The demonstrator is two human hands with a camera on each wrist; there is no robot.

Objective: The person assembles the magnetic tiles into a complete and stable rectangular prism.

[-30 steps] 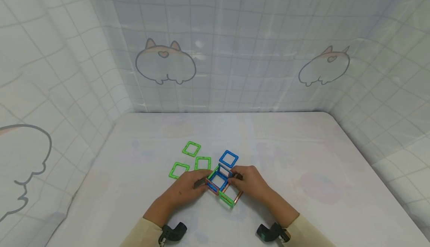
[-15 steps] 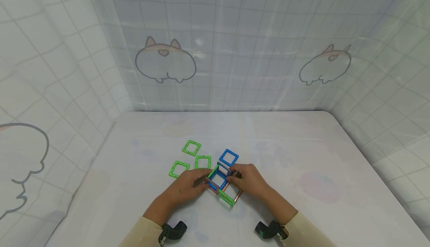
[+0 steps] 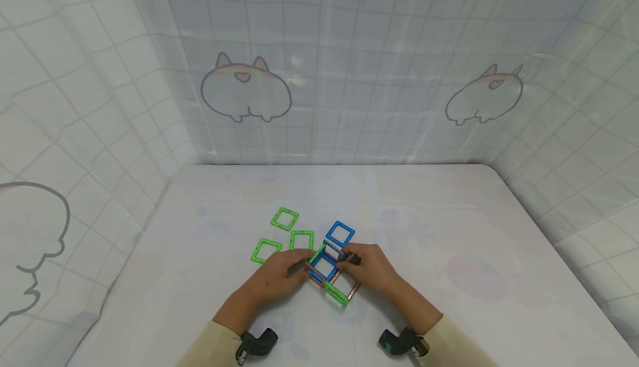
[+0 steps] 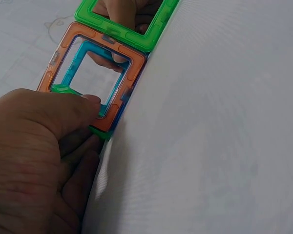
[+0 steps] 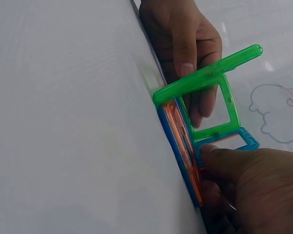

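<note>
Well short of far edge of tabletop (image 3: 424,206), your left hand (image 3: 277,275) and right hand (image 3: 371,265) pinched joined frames (image 3: 333,274) between thumb and fingers; green frames (image 3: 277,215) lay beyond.

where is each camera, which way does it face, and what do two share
Head: on the head, facing forward and down at table and tile structure; left hand, right hand, forearms and sleeves show.
Left wrist: on that wrist, facing past the left hand to an orange square tile; right-hand fingers show beyond.
Right wrist: on that wrist, facing past the right hand to a green tile; left hand beyond.
Both wrist views share the tile structure and both hands.
</note>
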